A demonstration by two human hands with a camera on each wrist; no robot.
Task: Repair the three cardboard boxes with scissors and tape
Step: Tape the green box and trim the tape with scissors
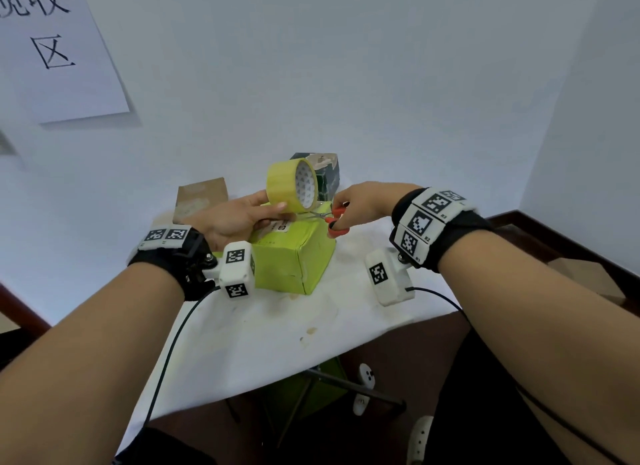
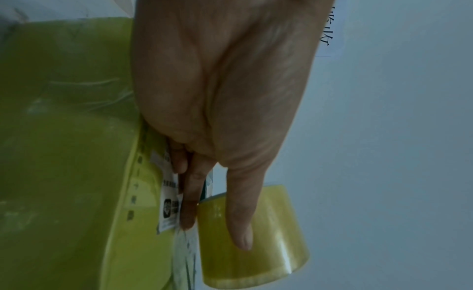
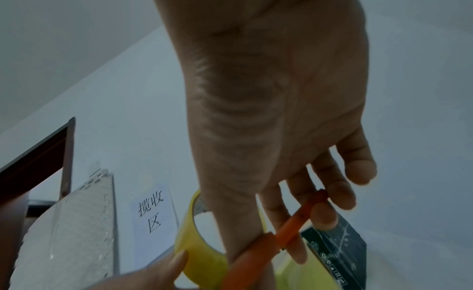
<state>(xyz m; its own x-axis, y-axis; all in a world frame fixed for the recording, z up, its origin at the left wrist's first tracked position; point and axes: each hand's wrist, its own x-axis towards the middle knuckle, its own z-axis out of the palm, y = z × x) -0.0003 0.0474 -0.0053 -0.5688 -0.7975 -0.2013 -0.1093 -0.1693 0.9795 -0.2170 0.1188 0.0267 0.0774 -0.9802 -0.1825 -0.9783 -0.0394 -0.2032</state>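
both forearms fill the foreground, each with a black wrist strap carrying white marker blocks. left hand [image 1: 228,222] rests on top of the yellow-green box [image 1: 294,257], fingers stretched along its printed label [image 2: 170,209] while the thumb and fingers pinch the roll of yellow tape [image 1: 292,185], held on edge just above the box top. right hand [image 1: 360,201] grips the red-handled scissors [image 1: 329,219], thumb and fingers through the loops; blades point left, low over the box top, right under the roll. whether the blades are parted cannot be told from these views

yellow-green box stands near the middle of the counter [image 1: 277,333], which is covered with a stained white cloth. dark green box [image 1: 325,174] sits behind it, partly hidden by the roll, its top torn pale. brown box [image 1: 201,198] lies further left at the back, against the wall. paper sign [image 1: 55,49] with black characters on the wall, upper left
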